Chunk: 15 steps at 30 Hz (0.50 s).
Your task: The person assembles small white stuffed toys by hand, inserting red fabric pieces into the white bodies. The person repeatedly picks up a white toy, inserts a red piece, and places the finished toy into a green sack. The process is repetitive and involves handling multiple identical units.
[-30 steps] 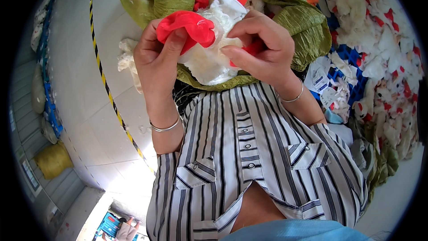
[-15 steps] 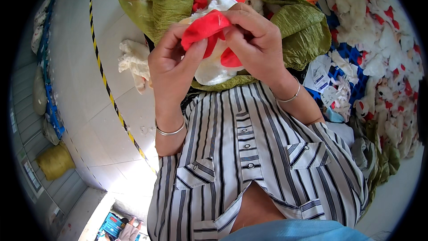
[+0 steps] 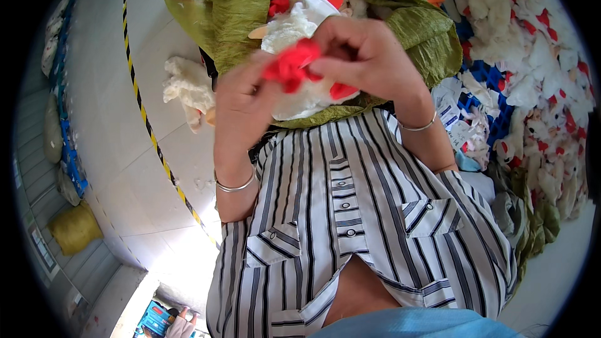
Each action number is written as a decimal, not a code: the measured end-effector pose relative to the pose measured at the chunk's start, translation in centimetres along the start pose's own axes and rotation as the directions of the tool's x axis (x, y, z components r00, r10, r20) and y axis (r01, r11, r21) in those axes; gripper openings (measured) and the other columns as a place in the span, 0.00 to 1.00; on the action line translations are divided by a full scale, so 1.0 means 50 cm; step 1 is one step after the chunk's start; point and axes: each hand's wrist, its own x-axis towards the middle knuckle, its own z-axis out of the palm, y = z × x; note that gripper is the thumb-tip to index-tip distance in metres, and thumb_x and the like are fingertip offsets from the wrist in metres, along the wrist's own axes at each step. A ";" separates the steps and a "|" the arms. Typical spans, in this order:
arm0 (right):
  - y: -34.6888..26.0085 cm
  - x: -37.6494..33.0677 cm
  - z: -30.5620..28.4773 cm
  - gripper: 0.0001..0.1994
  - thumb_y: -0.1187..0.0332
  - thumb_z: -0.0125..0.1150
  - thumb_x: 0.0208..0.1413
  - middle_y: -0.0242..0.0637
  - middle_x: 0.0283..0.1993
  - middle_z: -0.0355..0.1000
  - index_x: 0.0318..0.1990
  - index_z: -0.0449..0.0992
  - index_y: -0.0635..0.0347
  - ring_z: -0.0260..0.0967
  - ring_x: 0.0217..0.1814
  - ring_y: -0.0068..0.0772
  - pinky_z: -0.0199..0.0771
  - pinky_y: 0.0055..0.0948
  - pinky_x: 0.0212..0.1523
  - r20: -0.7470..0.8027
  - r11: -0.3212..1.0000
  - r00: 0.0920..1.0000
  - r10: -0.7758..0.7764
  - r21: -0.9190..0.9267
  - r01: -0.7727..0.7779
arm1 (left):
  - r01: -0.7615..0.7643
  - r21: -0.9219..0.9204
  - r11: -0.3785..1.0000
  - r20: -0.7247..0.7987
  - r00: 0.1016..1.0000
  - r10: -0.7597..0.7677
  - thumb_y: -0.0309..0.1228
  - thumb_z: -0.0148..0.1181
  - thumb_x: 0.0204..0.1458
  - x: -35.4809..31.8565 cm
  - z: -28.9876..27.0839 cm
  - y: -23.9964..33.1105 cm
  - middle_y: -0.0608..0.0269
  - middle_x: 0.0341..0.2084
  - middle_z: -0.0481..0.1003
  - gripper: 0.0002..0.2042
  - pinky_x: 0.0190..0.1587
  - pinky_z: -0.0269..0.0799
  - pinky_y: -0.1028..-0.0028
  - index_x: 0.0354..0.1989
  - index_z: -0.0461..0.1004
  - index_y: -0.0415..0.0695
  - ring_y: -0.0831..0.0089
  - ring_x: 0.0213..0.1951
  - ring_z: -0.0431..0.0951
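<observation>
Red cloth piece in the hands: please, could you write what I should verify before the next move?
1. Left hand holding the red cloth piece: ok.
2. Right hand holding it too: ok.
3. Red cloth piece lying flat: not ok, it looks bunched.
4. Its edges clear to see: cannot tell, too blurred.
5. Red patch near the right hand joined to the white plush: cannot tell.
</observation>
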 end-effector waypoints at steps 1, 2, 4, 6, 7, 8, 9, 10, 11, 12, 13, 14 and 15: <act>0.006 -0.003 -0.011 0.06 0.73 0.63 0.55 0.19 0.20 0.64 0.31 0.72 0.63 0.57 0.22 0.07 0.55 0.14 0.21 -0.053 0.996 0.998 -0.039 -0.087 0.034 | 0.037 -0.044 0.998 -0.152 0.987 -0.044 0.21 0.60 0.55 0.001 -0.012 -0.005 0.64 0.34 0.78 0.06 0.37 0.71 0.81 0.40 0.77 0.34 0.79 0.34 0.76; -0.015 -0.005 -0.029 0.06 0.74 0.64 0.54 0.17 0.19 0.59 0.30 0.71 0.61 0.53 0.20 0.06 0.50 0.15 0.20 -0.107 1.000 0.994 0.022 -0.013 -0.024 | 0.073 -0.089 0.993 -0.298 0.950 -0.097 0.21 0.60 0.55 0.003 -0.017 -0.001 0.64 0.34 0.78 0.06 0.39 0.72 0.81 0.40 0.78 0.34 0.79 0.34 0.76; -0.023 -0.004 -0.029 0.06 0.74 0.64 0.54 0.17 0.19 0.60 0.31 0.71 0.62 0.53 0.21 0.05 0.51 0.14 0.20 -0.084 0.999 0.996 -0.031 0.012 0.032 | 0.051 -0.118 0.992 -0.212 0.974 -0.075 0.23 0.61 0.55 0.010 -0.009 0.023 0.64 0.36 0.77 0.09 0.41 0.72 0.81 0.44 0.77 0.34 0.79 0.36 0.76; -0.024 -0.009 -0.023 0.06 0.74 0.64 0.54 0.18 0.21 0.62 0.32 0.72 0.61 0.55 0.21 0.06 0.52 0.14 0.20 -0.062 0.998 0.996 -0.064 0.026 0.065 | 0.110 -0.179 0.978 -0.097 0.987 -0.128 0.23 0.62 0.55 0.016 0.025 0.038 0.64 0.37 0.77 0.11 0.41 0.72 0.80 0.46 0.76 0.34 0.79 0.36 0.75; -0.022 -0.013 -0.023 0.06 0.74 0.64 0.54 0.19 0.22 0.63 0.32 0.72 0.61 0.55 0.22 0.06 0.53 0.14 0.20 -0.052 0.996 0.995 -0.080 0.032 0.082 | 0.030 0.022 0.999 -0.019 0.999 -0.029 0.21 0.61 0.53 0.023 0.037 0.041 0.64 0.39 0.77 0.14 0.41 0.73 0.79 0.49 0.74 0.36 0.79 0.36 0.75; -0.015 -0.016 -0.030 0.06 0.74 0.64 0.54 0.20 0.23 0.65 0.33 0.72 0.61 0.56 0.22 0.07 0.54 0.14 0.21 -0.058 0.995 0.994 -0.098 0.013 0.099 | 0.007 0.047 0.999 0.027 1.000 -0.009 0.20 0.60 0.53 0.023 0.033 0.031 0.63 0.39 0.77 0.15 0.41 0.73 0.78 0.50 0.75 0.36 0.79 0.37 0.75; -0.004 -0.020 -0.041 0.05 0.73 0.64 0.54 0.22 0.25 0.66 0.34 0.72 0.61 0.58 0.23 0.08 0.56 0.13 0.21 -0.063 0.993 0.991 -0.115 -0.006 0.115 | -0.017 0.072 0.997 0.075 0.997 0.011 0.19 0.59 0.52 0.020 0.016 0.010 0.63 0.39 0.77 0.15 0.42 0.73 0.78 0.50 0.75 0.36 0.78 0.37 0.75; 0.004 -0.022 -0.056 0.05 0.73 0.65 0.55 0.23 0.26 0.67 0.34 0.73 0.61 0.59 0.23 0.08 0.58 0.13 0.22 -0.069 0.991 0.989 -0.131 -0.021 0.130 | -0.039 0.098 0.994 0.123 0.992 0.026 0.18 0.58 0.52 0.014 -0.008 -0.012 0.62 0.39 0.77 0.16 0.42 0.73 0.77 0.50 0.75 0.36 0.78 0.38 0.75; 0.000 -0.026 -0.088 0.05 0.71 0.63 0.57 0.26 0.29 0.70 0.37 0.74 0.61 0.66 0.28 0.11 0.67 0.14 0.28 -0.112 0.999 0.993 -0.026 0.025 0.029 | 0.001 -0.174 0.985 -0.185 0.982 -0.034 0.14 0.55 0.50 -0.008 -0.039 -0.035 0.60 0.38 0.78 0.15 0.43 0.73 0.77 0.47 0.77 0.35 0.76 0.38 0.76; 0.021 -0.024 -0.143 0.05 0.71 0.60 0.59 0.28 0.30 0.72 0.38 0.74 0.61 0.70 0.34 0.13 0.72 0.16 0.35 -0.151 0.971 0.981 -0.124 -0.221 0.088 | 0.009 0.024 1.000 -0.462 0.887 0.003 0.14 0.51 0.52 -0.001 -0.080 -0.002 0.58 0.37 0.78 0.13 0.42 0.75 0.74 0.44 0.77 0.33 0.71 0.38 0.78; 0.032 -0.037 -0.183 0.04 0.71 0.58 0.60 0.26 0.30 0.72 0.39 0.75 0.62 0.69 0.34 0.13 0.72 0.18 0.35 -0.391 0.973 0.906 -0.161 -0.216 0.080 | -0.100 -0.049 0.994 -0.610 0.791 0.050 0.19 0.51 0.53 0.006 -0.159 -0.037 0.55 0.39 0.78 0.10 0.43 0.78 0.70 0.41 0.77 0.32 0.67 0.38 0.80; 0.066 -0.052 -0.254 0.10 0.69 0.59 0.59 0.28 0.33 0.72 0.45 0.75 0.65 0.65 0.31 0.16 0.66 0.18 0.30 -0.608 0.993 0.790 -0.077 0.020 0.112 | -0.145 -0.266 0.953 -0.709 0.700 -0.091 0.24 0.52 0.53 -0.004 -0.236 -0.063 0.51 0.39 0.78 0.10 0.44 0.79 0.66 0.38 0.77 0.32 0.63 0.40 0.80; 0.077 -0.062 -0.317 0.12 0.69 0.61 0.58 0.30 0.32 0.72 0.46 0.76 0.67 0.66 0.28 0.20 0.67 0.21 0.29 -0.647 0.966 0.761 -0.049 0.164 0.202 | -0.175 -0.122 0.977 -0.780 0.626 0.015 0.28 0.52 0.54 -0.004 -0.230 -0.050 0.50 0.38 0.78 0.11 0.45 0.80 0.63 0.37 0.76 0.32 0.61 0.40 0.80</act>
